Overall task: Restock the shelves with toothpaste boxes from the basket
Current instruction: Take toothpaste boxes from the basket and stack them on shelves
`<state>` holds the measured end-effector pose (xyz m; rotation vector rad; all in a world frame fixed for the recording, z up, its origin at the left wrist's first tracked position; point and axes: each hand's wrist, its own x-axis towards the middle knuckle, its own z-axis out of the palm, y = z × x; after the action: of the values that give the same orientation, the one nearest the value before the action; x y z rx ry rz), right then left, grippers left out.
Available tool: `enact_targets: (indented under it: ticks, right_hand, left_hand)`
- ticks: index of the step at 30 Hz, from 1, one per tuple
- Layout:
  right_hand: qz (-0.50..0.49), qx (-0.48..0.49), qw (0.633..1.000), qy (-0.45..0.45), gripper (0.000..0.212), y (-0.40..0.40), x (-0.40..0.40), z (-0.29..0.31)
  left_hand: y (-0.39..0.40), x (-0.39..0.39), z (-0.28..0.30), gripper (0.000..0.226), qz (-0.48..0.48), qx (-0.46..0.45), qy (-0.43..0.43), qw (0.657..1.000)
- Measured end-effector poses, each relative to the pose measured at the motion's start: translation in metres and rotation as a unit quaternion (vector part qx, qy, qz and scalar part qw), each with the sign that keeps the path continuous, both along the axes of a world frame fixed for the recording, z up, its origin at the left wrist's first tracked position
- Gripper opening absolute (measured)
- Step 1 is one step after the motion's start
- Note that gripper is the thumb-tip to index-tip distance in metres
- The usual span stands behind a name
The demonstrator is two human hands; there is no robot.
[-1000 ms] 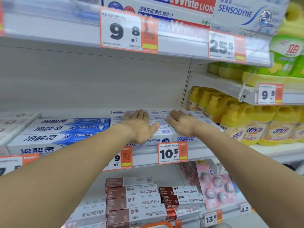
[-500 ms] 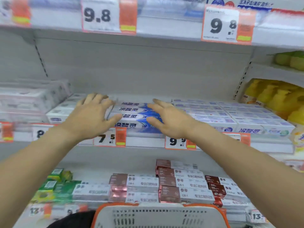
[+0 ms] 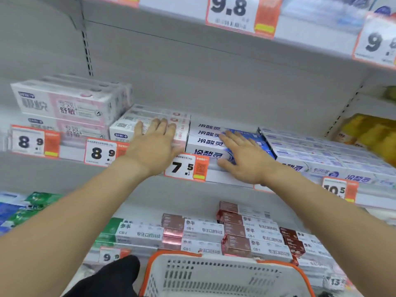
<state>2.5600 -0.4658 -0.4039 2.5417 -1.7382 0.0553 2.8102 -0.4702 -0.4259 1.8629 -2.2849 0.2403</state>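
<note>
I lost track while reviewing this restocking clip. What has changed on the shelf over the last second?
Both hands moved leftward along the shelf, from the boxes above the 10.5 tag to those above the 7.5 tag. The left hand now rests flat on the pink-and-white boxes, the right hand on the blue-and-white boxes. Unchanged: both hands open, holding nothing.

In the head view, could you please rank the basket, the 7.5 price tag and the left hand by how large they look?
1. Basket, partly cut off and nearest the camera, so its lead is unsure.
2. Left hand.
3. 7.5 price tag.
</note>
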Motion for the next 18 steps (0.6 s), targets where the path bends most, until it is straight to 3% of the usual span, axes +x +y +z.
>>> enact_targets:
  ticks: [2, 4, 7, 11, 18]
  right_hand:
    - [0.013, -0.049, 0.998, -0.047, 0.066, 0.013, 0.002, 0.0]
    - [0.032, -0.121, 0.986, -0.109, 0.051, 0.033, 0.002, 0.0]
    - [0.032, -0.16, 0.969, -0.185, 0.02, 0.066, 0.0, -0.001]
    - [-0.005, -0.038, 0.972, -0.234, 0.009, 0.094, -0.007, -0.014]
    - [-0.008, 0.171, 0.939, -0.297, 0.014, 0.139, -0.029, -0.09]
  left_hand:
    - [0.005, 0.001, 0.001, 0.073, -0.011, -0.002, 0.031, 0.999]
    - [0.018, -0.003, 0.003, 0.066, -0.051, -0.069, 0.082, 0.993]
    - [0.051, -0.015, 0.016, 0.027, -0.134, -0.127, 0.228, 0.956]
    - [0.095, -0.03, 0.015, 0.015, -0.163, 0.035, 0.304, 0.938]
    - [0.149, -0.055, -0.066, 0.01, -0.107, 0.197, 0.215, 0.951]
